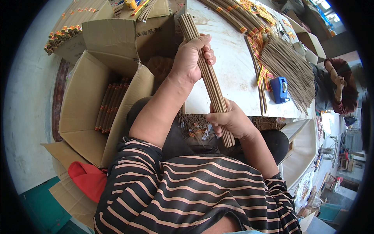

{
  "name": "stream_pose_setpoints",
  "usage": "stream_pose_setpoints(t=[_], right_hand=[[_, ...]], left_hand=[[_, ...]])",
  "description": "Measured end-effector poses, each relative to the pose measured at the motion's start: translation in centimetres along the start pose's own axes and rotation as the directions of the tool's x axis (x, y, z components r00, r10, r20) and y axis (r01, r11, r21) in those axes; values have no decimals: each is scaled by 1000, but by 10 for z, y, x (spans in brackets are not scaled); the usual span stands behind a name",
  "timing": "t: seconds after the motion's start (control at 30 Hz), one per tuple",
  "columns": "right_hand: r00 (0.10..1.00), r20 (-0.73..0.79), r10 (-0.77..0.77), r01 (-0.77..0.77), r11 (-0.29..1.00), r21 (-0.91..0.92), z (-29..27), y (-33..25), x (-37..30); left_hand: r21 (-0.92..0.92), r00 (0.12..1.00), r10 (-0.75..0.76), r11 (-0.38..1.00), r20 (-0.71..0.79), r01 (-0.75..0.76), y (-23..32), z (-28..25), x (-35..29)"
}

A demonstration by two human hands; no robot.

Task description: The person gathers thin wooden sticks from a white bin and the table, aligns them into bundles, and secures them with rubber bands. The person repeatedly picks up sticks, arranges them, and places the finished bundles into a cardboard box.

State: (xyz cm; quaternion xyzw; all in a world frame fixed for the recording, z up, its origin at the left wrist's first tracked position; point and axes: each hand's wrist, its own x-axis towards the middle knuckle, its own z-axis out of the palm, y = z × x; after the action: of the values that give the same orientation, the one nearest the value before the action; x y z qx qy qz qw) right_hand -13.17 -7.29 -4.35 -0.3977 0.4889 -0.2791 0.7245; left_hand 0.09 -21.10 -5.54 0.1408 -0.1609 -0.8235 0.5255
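A bundle of brown incense sticks (210, 80) slants across the front of me, its lower end over my lap and its upper end over the white table (230, 50). My left hand (191, 56) wraps round it near the top. Lower down, my right hand (230, 119) grips the same bundle, thumb across the sticks. To the right on the table lies a large loose pile of incense sticks (288, 66). Beside that pile stands a blue tape dispenser (279, 90). Red and yellow paper labels (263, 75) are scattered around the pile.
An open cardboard box (80, 105) at my left holds several wrapped incense bundles (112, 106). More labelled bundles (76, 23) are stacked at the far left, others (230, 15) along the table's far side. A red cloth (89, 180) hangs by the box. Another person (341, 84) is at the right.
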Motion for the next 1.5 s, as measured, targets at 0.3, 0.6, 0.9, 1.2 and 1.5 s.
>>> stream_pose_setpoints(t=[0.3,0.6,0.9,1.2,1.5], right_hand=[[968,-227,-105,36,957,-289,3,6,6],[951,-286,-120,-16,902,-432,4,2,11],[992,-124,-7,-8,993,-116,1,-8,7],[998,37,47,-53,980,191,0,-9,2],[995,-101,-12,17,999,46,11,-10,-8]], left_hand=[[176,995,85,982,-58,-73,-7,4,-3],[318,962,188,941,-199,-118,-5,3,1],[87,997,50,995,-58,-45,-6,3,0],[3,991,-4,1000,133,4,-4,7,-8],[259,954,298,925,-38,-278,-13,-2,-18]])
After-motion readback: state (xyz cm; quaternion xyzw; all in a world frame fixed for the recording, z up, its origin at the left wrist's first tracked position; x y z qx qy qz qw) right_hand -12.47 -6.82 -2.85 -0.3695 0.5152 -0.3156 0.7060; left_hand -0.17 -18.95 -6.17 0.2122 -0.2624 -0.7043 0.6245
